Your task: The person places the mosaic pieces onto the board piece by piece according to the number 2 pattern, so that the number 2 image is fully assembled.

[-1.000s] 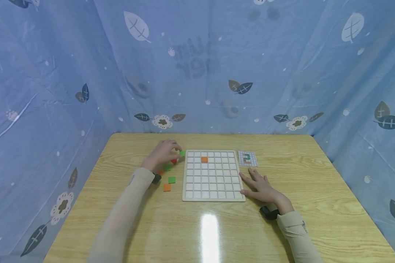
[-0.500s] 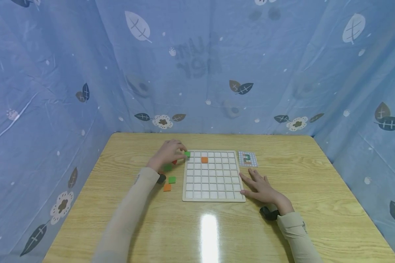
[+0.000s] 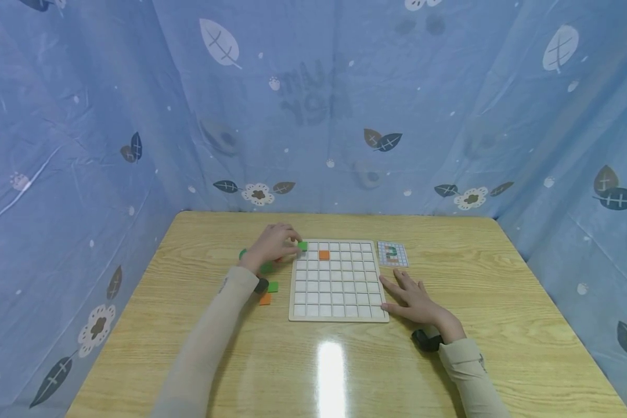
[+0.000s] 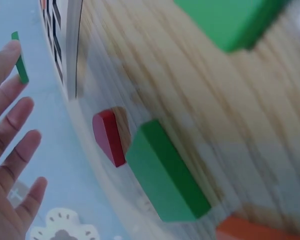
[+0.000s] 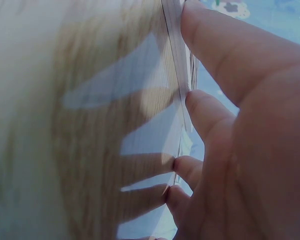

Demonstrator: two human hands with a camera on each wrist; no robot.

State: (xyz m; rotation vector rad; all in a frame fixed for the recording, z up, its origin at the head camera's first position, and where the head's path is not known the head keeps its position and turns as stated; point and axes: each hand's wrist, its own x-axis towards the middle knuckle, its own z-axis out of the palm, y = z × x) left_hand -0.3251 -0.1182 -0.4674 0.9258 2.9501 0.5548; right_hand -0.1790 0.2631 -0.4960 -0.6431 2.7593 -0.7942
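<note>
In the head view, my left hand pinches a green square tile over the top left corner of the white grid board. The left wrist view shows that tile held on edge between thumb and index finger, the other fingers spread. An orange tile lies in a cell near the board's top. My right hand rests at the board's right edge, thumb and index fingertip touching its rim, fingers spread.
Left of the board lie loose tiles, among them a green tile, an orange tile and a red tile. A patterned card lies beyond the board's top right. Blue printed curtain surrounds the wooden table.
My left hand has carried the green tile rightward, from beside the board to above its top left corner. My right hand has stayed in place.
</note>
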